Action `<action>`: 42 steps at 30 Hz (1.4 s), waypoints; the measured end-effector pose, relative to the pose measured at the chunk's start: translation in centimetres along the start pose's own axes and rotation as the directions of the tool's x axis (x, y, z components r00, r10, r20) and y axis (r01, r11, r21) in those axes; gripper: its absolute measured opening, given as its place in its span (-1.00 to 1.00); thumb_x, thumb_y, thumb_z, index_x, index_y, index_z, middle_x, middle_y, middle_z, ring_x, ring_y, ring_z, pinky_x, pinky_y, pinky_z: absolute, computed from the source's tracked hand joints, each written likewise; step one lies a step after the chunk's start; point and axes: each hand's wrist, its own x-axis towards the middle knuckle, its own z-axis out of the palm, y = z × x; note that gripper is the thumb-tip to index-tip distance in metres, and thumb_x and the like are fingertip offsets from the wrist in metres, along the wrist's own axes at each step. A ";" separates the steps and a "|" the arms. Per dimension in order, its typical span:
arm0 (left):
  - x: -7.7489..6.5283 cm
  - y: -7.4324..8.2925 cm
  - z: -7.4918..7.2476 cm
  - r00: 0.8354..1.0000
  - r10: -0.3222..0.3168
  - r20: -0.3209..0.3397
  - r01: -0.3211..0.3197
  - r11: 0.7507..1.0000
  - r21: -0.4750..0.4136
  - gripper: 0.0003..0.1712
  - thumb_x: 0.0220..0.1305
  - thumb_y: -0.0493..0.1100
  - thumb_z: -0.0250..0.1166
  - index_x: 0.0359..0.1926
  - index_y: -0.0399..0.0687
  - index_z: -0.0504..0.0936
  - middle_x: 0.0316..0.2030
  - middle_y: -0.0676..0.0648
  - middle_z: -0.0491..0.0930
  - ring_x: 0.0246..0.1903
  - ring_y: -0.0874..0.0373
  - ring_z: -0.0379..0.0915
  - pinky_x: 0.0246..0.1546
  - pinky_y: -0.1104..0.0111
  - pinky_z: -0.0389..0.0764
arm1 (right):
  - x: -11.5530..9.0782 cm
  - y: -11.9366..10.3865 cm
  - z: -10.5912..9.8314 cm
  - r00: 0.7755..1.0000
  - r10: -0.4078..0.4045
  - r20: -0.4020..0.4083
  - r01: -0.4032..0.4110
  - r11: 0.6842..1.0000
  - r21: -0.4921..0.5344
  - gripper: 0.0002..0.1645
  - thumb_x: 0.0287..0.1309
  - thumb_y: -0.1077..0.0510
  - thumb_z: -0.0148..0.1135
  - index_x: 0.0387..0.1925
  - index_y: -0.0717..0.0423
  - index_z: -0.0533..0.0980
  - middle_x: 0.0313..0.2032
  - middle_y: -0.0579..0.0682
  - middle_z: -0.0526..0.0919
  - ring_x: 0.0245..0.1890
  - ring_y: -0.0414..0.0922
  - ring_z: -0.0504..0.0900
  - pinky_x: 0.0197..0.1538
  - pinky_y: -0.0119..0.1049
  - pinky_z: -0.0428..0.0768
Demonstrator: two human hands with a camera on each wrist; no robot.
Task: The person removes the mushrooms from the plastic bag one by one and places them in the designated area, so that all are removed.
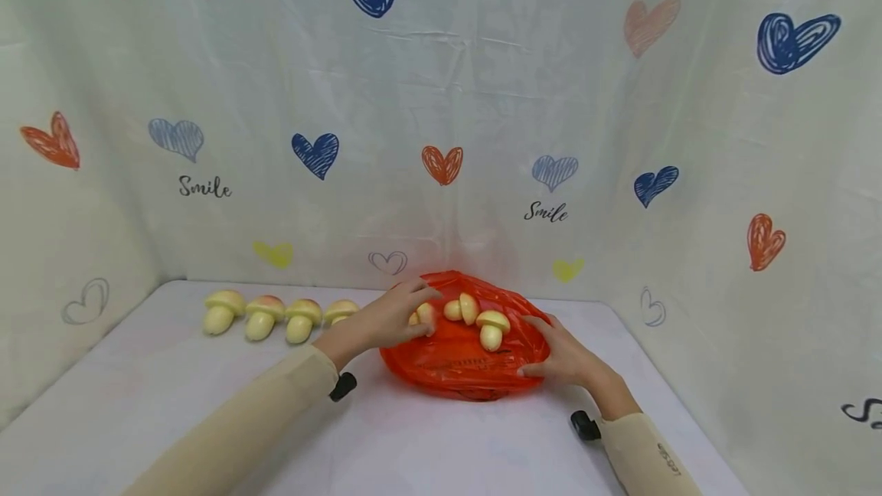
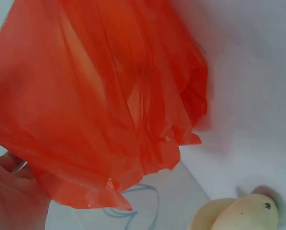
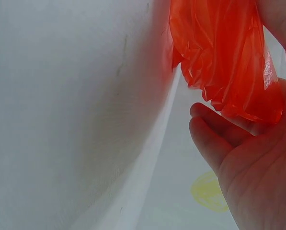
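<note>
Left hand (image 1: 394,316) is over left side of open red plastic bag (image 1: 448,370), thumb and fingers apart around one toy mushroom (image 1: 426,314), can't tell if gripping it. Right hand (image 1: 568,354) spread at the bag's right edge, touching the plastic, fingers relaxed. Two more mushrooms (image 1: 492,329) lie in the bag right of that one; row of four (image 1: 300,320) on white table (image 1: 427,450), far left.

Booth-like place, room type unclear — pale sheeting (image 1: 496,98) with printed hearts (image 1: 442,165) and "Smile" lettering (image 1: 205,187) walls white tabletop (image 1: 413,450) on three sides.
</note>
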 end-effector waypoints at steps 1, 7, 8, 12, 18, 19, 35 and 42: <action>0.1 -0.1 0.1 1.000 -0.018 0.012 0.018 1.000 0.006 -0.44 0.18 -0.08 0.37 0.20 0.08 0.46 0.10 -0.03 0.40 0.05 0.07 0.35 0.13 0.15 0.42 | 0.0 0.0 0.0 1.000 0.001 0.000 -0.001 1.000 0.001 0.15 -0.25 -0.24 0.51 0.38 -0.06 0.20 0.34 0.20 0.11 0.28 0.20 0.23 0.16 0.24 0.36; 1.1 -0.4 0.4 0.991 -0.100 0.094 0.100 0.995 0.002 -0.44 0.19 -0.10 0.36 0.22 0.10 0.46 0.14 -0.01 0.39 0.08 0.11 0.34 0.17 0.18 0.39 | 0.1 -0.1 0.0 1.000 -0.019 -0.007 0.019 1.000 -0.002 0.14 -0.24 -0.24 0.51 0.38 -0.05 0.20 0.33 0.17 0.14 0.27 0.17 0.25 0.16 0.22 0.36; 1.2 -0.3 0.4 0.989 -0.103 0.107 0.104 0.995 -0.006 -0.45 0.19 -0.11 0.36 0.21 0.09 0.46 0.12 -0.01 0.39 0.05 0.11 0.35 0.16 0.18 0.40 | 0.1 -0.1 0.0 1.000 -0.021 -0.007 0.021 1.000 0.000 0.14 -0.24 -0.24 0.51 0.38 -0.05 0.20 0.33 0.17 0.14 0.27 0.17 0.26 0.16 0.22 0.36; 1.9 -0.5 1.0 0.984 -0.102 0.146 0.105 0.994 -0.016 -0.47 0.18 -0.16 0.35 0.19 0.07 0.48 0.03 -0.03 0.41 -0.07 0.15 0.36 0.09 0.23 0.46 | 0.0 0.0 0.0 1.000 -0.014 -0.006 0.014 1.000 0.009 0.15 -0.25 -0.25 0.51 0.38 -0.06 0.21 0.33 0.18 0.14 0.26 0.18 0.26 0.15 0.23 0.37; 2.2 -1.3 2.1 0.978 -0.132 0.160 0.131 0.991 0.015 -0.47 0.18 -0.18 0.34 0.20 0.06 0.48 0.02 -0.06 0.41 -0.08 0.12 0.35 0.08 0.21 0.46 | 0.0 0.1 0.2 1.000 -0.012 0.002 0.012 1.000 0.002 0.16 -0.25 -0.26 0.51 0.38 -0.05 0.20 0.34 0.19 0.11 0.27 0.19 0.24 0.16 0.24 0.35; 2.2 -1.5 2.2 0.977 -0.141 0.159 0.139 0.990 0.019 -0.47 0.17 -0.18 0.34 0.20 0.06 0.48 0.01 -0.04 0.41 -0.07 0.13 0.34 0.08 0.21 0.46 | 0.0 0.1 0.2 1.000 -0.011 0.005 0.011 1.000 0.000 0.16 -0.25 -0.26 0.51 0.39 -0.06 0.19 0.34 0.18 0.11 0.28 0.19 0.24 0.16 0.23 0.35; 2.5 -1.9 2.8 0.968 -0.179 0.174 0.177 0.984 0.022 -0.44 0.06 -0.33 0.39 0.14 -0.02 0.57 0.02 -0.01 0.41 0.02 0.04 0.29 0.08 0.19 0.46 | 0.0 -0.4 -0.1 1.000 0.010 0.013 -0.010 1.000 -0.002 0.14 -0.24 -0.21 0.52 0.38 -0.04 0.20 0.33 0.15 0.13 0.27 0.16 0.25 0.14 0.21 0.39; 2.9 -2.1 3.3 0.955 -0.211 0.207 0.207 0.977 0.042 -0.41 0.07 -0.31 0.40 0.17 0.03 0.54 0.02 0.03 0.37 0.01 0.09 0.30 0.08 0.23 0.46 | 0.0 -0.3 -0.1 1.000 -0.006 0.009 0.006 1.000 -0.001 0.14 -0.24 -0.23 0.52 0.38 -0.05 0.20 0.33 0.14 0.14 0.27 0.15 0.26 0.15 0.21 0.39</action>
